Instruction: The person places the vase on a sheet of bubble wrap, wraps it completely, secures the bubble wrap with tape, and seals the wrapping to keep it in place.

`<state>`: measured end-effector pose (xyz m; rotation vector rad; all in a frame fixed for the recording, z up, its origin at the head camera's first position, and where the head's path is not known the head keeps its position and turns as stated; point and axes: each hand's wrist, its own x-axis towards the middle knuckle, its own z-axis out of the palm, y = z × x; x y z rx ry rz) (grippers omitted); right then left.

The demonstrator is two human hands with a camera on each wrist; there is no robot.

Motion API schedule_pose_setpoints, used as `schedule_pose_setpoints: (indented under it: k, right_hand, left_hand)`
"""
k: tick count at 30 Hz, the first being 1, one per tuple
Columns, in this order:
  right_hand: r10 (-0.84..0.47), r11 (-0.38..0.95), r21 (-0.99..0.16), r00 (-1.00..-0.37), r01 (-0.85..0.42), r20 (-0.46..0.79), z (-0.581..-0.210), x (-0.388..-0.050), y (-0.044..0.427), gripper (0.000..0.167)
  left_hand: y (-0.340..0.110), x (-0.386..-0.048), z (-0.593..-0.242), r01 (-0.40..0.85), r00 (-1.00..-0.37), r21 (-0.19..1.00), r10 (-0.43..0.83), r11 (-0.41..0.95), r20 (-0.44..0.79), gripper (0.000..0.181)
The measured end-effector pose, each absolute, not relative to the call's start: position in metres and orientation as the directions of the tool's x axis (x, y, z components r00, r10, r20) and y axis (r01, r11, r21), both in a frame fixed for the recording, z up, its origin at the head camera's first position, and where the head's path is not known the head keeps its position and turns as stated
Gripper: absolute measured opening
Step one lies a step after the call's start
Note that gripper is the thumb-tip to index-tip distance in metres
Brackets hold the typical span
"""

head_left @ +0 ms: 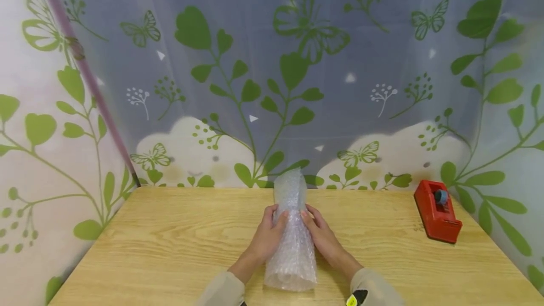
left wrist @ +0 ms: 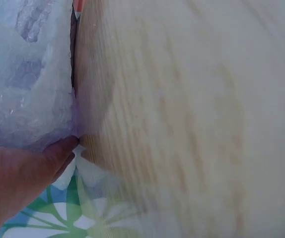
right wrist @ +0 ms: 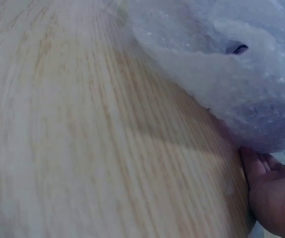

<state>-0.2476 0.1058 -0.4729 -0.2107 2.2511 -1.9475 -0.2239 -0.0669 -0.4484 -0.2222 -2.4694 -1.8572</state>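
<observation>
A bundle of clear bubble wrap (head_left: 291,244) lies lengthwise on the wooden table, rolled into a tube with its near end wide and its far end flattened. My left hand (head_left: 268,235) grips its left side, thumb on top. From the right, my right hand (head_left: 325,240) holds it the same way, thumb over the upper face. The left wrist view shows the left hand (left wrist: 23,168) against the wrap (left wrist: 28,94). In the right wrist view a small dark spot shows within the wrap (right wrist: 261,94), above the right hand (right wrist: 276,193); what it is cannot be made out.
A red tape dispenser (head_left: 437,211) with a small blue roll of tape (head_left: 441,196) stands at the table's right. The wooden table (head_left: 178,240) backs onto a curtain (head_left: 255,84) printed with leaves and butterflies, which also hangs along both sides.
</observation>
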Motion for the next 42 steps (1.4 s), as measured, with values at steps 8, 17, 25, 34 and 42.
schedule_pose_setpoints:
  k: [8, 17, 25, 34, 42]
  right_hand:
    - [-0.247, 0.136, -0.991, -0.968, 0.007, -0.040, -0.472, -0.246, 0.102, 0.061]
    - [-0.218, 0.109, -0.994, -0.975, 0.019, -0.042, -0.472, -0.252, 0.104, 0.066]
    - [-0.215, 0.127, -0.992, -0.977, -0.010, -0.018, -0.467, -0.252, 0.106, 0.063]
    - [-0.316, 0.242, -0.968, -0.949, -0.059, -0.022, -0.446, -0.254, 0.114, 0.070]
    - [-0.307, 0.505, -0.838, -0.951, -0.206, 0.049, -0.434, -0.254, 0.140, 0.065]
  left_hand:
    - [-0.072, -0.223, -0.449, 0.115, -0.992, 0.954, 0.090, 0.276, 0.094, 0.057]
    - [-0.069, -0.226, -0.449, 0.104, -0.991, 0.967, 0.101, 0.231, 0.083, 0.056]
    - [-0.074, -0.233, -0.449, -0.015, -0.991, 0.990, 0.127, 0.142, -0.033, 0.069]
    - [-0.085, -0.237, -0.442, -0.069, -0.988, 0.985, 0.126, 0.161, -0.089, 0.076]
    - [-0.108, -0.237, -0.443, -0.096, -0.986, 0.991, 0.129, 0.095, -0.108, 0.075]
